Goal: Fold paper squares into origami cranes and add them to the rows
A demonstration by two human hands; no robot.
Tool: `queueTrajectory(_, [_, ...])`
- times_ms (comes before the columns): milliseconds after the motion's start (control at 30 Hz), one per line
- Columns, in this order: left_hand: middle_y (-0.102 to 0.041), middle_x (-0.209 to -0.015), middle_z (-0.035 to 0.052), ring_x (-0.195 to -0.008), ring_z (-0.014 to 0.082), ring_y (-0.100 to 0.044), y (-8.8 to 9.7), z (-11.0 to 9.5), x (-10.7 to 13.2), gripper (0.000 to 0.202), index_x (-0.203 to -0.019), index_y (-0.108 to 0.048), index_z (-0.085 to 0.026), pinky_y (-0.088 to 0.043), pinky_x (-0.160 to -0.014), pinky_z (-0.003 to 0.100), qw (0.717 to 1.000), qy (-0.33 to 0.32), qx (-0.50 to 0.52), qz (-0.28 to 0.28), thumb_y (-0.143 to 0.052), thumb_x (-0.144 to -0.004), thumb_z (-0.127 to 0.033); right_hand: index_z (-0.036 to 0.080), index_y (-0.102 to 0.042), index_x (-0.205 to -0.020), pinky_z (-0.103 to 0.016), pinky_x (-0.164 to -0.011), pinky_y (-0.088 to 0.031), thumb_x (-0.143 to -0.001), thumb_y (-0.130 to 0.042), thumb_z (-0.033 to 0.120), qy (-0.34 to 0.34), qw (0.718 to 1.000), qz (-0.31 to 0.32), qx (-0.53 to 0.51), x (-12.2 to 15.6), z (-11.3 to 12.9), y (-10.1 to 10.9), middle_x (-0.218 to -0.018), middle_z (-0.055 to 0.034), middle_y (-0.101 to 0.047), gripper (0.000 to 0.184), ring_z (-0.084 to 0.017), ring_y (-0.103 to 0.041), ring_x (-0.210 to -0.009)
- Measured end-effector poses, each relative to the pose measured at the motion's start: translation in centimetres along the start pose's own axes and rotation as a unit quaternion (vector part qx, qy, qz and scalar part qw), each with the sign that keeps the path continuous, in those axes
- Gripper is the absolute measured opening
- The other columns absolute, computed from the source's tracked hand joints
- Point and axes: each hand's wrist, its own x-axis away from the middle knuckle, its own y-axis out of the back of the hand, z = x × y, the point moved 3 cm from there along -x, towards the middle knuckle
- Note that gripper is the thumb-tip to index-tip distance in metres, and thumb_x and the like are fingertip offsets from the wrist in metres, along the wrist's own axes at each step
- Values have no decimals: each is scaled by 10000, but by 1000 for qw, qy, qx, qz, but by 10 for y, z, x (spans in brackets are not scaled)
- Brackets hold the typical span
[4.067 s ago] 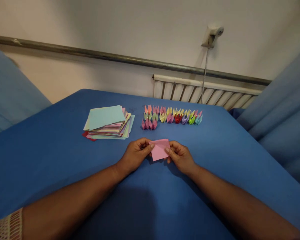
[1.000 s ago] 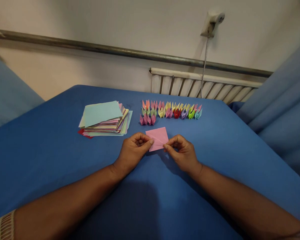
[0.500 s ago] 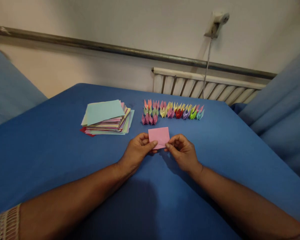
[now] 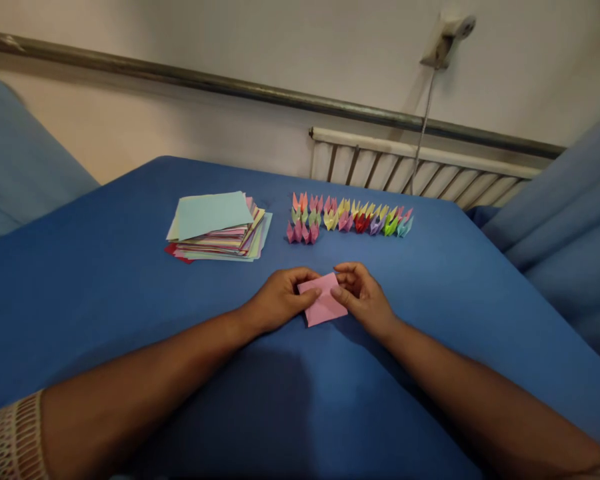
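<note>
A folded pink sheet of paper [image 4: 325, 308] is held between my two hands above the blue table, tilted with its lower corner towards me. My left hand [image 4: 283, 299] grips its left edge, thumb on top and fingers behind. At the upper right edge, my right hand [image 4: 363, 297] has its thumb on the paper and its fingers curled behind. Beyond my hands, several folded paper cranes [image 4: 363, 223] in many colours stand in close rows. To the left lies a thick stack of coloured paper sheets [image 4: 213, 217], a pale blue one on top.
A blue cloth covers the table [image 4: 220, 393]. Behind it are a white radiator [image 4: 360, 141], a metal pipe [image 4: 205, 77] along the wall and a socket [image 4: 443, 47] with a hanging cord. Blue curtains [image 4: 570, 193] hang at both sides.
The pink paper has turned and come slightly nearer to me. My right thumb has shifted from its lower right corner to its upper right side. The view has tilted a little.
</note>
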Motion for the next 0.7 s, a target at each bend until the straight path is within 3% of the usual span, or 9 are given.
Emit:
queueTrajectory(67, [-658, -774, 2, -675, 135, -591, -5, -1, 3, 200, -876, -659, -169, -467, -615, 234, 999, -10, -23, 22, -662, -722, -297, 215, -535, -914, -262, -585, -477, -659, -767, 428, -25, 1000, 17, 8, 0, -3, -3, -724, 24, -635, 405, -121, -585, -612])
queueTrajectory(133, [-653, -768, 1, -657, 132, -592, -7, -2, 5, 267, -955, -632, -175, -466, -592, 233, 1000, -14, -23, 8, -671, -713, -281, 197, -550, -785, -236, -519, -440, -654, -762, 439, -40, 999, 17, 16, -1, -5, -5, -628, 43, -603, 348, -96, -532, -525])
queueTrajectory(267, [-629, -685, -16, -599, 128, -590, -8, 1, 4, 431, -1095, -542, -164, -459, -563, 236, 999, 11, 42, -26, -691, -706, -274, 188, -532, -673, -210, -457, -382, -623, -771, 451, -41, 998, -37, 1, -4, -3, -2, -533, 68, -544, 359, -70, -460, -456])
queueTrajectory(367, [-607, -660, -33, -576, 106, -570, -8, 4, 3, 445, -1086, -523, -158, -437, -559, 214, 996, 27, 84, -28, -711, -695, -258, 193, -503, -680, -209, -468, -390, -601, -782, 449, -39, 996, -79, -31, -6, -1, 3, -543, 71, -549, 386, -73, -472, -465])
queueTrajectory(567, [-634, -803, -21, -585, 74, -548, -6, -1, 5, 543, -1178, -475, -209, -424, -573, 194, 992, 9, 107, -62, -714, -691, -226, 218, -508, -888, -220, -505, -399, -641, -773, 392, -17, 995, -83, -61, -9, 0, 6, -557, 92, -535, 402, -83, -468, -479])
queueTrajectory(700, [-601, -727, -28, -575, 73, -514, -7, -2, 7, 273, -981, -629, -183, -419, -572, 197, 997, -2, 60, -45, -682, -723, -257, 237, -521, -1092, -206, -480, -333, -714, -731, 352, 31, 996, -79, -20, -8, 2, 7, -521, 119, -417, 447, -76, -377, -454])
